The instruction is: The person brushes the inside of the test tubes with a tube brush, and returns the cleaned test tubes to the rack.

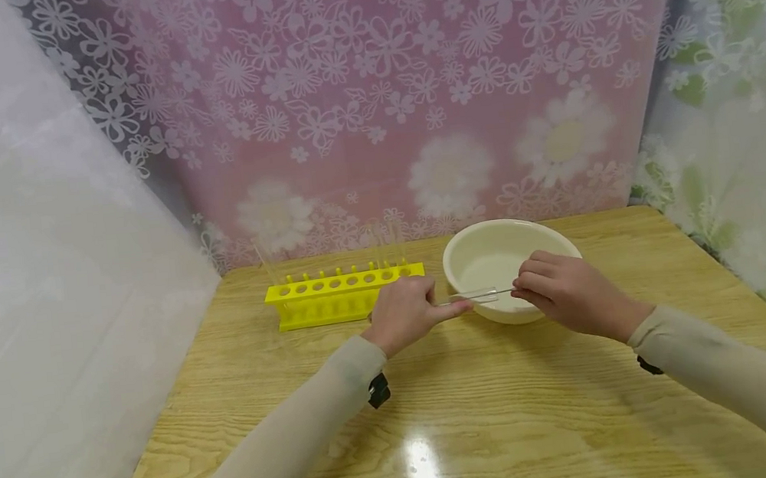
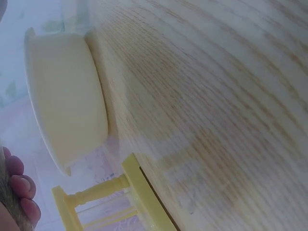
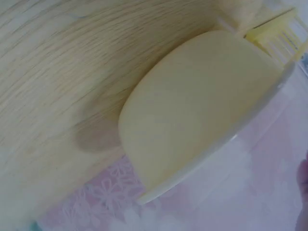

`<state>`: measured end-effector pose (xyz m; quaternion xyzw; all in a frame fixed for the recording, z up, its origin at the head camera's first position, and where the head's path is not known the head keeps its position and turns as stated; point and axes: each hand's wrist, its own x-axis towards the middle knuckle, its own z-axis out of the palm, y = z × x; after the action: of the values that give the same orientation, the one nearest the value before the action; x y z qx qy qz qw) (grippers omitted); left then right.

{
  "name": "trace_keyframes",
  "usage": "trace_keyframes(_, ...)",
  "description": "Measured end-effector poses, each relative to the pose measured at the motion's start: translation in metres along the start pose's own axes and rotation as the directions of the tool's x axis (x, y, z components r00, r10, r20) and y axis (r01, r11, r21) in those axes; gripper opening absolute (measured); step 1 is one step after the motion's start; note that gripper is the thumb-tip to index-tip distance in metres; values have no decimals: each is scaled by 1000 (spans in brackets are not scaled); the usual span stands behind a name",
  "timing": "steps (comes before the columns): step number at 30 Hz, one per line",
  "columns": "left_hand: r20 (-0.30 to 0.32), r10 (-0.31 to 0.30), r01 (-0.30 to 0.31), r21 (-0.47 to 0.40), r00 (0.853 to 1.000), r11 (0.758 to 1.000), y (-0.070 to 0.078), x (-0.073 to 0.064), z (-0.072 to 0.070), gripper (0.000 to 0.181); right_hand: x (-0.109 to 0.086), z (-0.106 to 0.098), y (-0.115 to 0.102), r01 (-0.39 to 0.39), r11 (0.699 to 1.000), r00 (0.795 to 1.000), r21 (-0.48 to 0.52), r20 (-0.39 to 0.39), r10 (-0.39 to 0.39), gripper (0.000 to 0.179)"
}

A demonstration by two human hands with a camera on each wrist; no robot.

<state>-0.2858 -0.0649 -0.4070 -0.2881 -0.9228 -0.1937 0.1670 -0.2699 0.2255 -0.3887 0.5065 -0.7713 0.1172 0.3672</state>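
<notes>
In the head view my left hand grips a clear glass test tube, held almost level with its mouth toward the right. My right hand pinches a thin wire-like rod that runs into the tube; its far end is hidden by the left hand. Both hands are above the near side of a cream plastic basin. Curled fingertips show at the left edge of the left wrist view. Only a sliver of the right hand enters the right wrist view.
Behind the left hand stands a yellow test tube rack. One glass tube leans in its left end, and a few more tubes stand at its right end. All is on a wood-grain table, with flowered curtains behind.
</notes>
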Motion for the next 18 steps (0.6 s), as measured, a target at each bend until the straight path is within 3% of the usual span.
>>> trace_keyframes(3,-8,2,-2,2,1000,1000,0,-1,0,58,1,-2,0,-17,999,999,42,32,16,10)
trace_keyframes(6,-15,0,0,2,1000,1000,1,-2,1,58,1,-4,-1,-113,986,991,119,85,103,20)
trace_keyframes(9,-22,1,-1,9,1000,1000,1,-3,1,58,2,-5,-4,-256,938,962,232,154,225,22)
trace_keyframes(11,-34,7,-7,11,999,1000,1,-2,2,57,3,-6,-5,-365,873,927,322,212,309,20)
trace_keyframes(13,-46,18,-17,20,999,1000,1,-2,2,57,4,-7,-6,-479,785,875,394,283,392,19)
trace_keyframes(16,-63,36,-33,37,997,999,1,0,2,57,7,-10,-7,-632,632,775,449,396,493,24)
trace_keyframes(18,-66,42,-39,49,997,998,2,0,2,57,11,-12,-7,-725,506,689,468,485,538,30)
